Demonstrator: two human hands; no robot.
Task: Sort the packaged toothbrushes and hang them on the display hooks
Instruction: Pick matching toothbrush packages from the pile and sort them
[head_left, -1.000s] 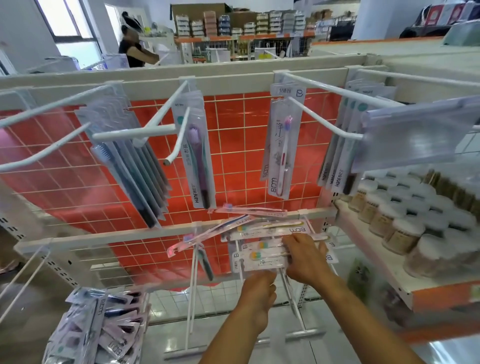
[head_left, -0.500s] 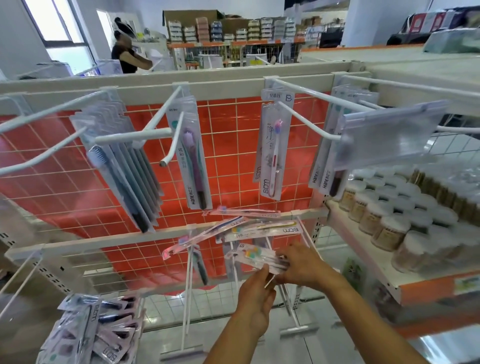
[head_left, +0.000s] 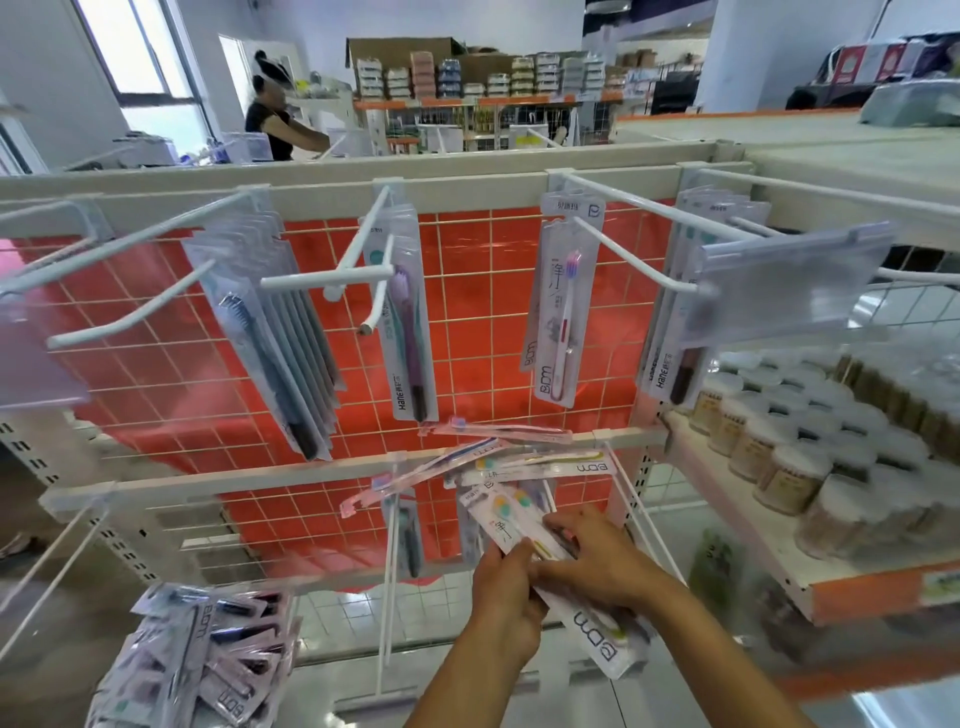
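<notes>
Shop rack (head_left: 332, 470); toothbrush pack (head_left: 524, 540) in hands (head_left: 561, 569).

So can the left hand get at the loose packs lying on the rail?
Probably not right away: the left hand grips the pack together with the right hand. The loose packs lie just above, nothing in between.

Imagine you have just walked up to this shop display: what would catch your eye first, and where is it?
The bright orange-red backing panel behind the white wire grid fills the middle, with clear-packaged toothbrushes hanging on long white display hooks across it. Low at centre, the left hand and right hand hold a white BDM toothbrush pack. A heap of loose toothbrush packs lies at bottom left.
</notes>
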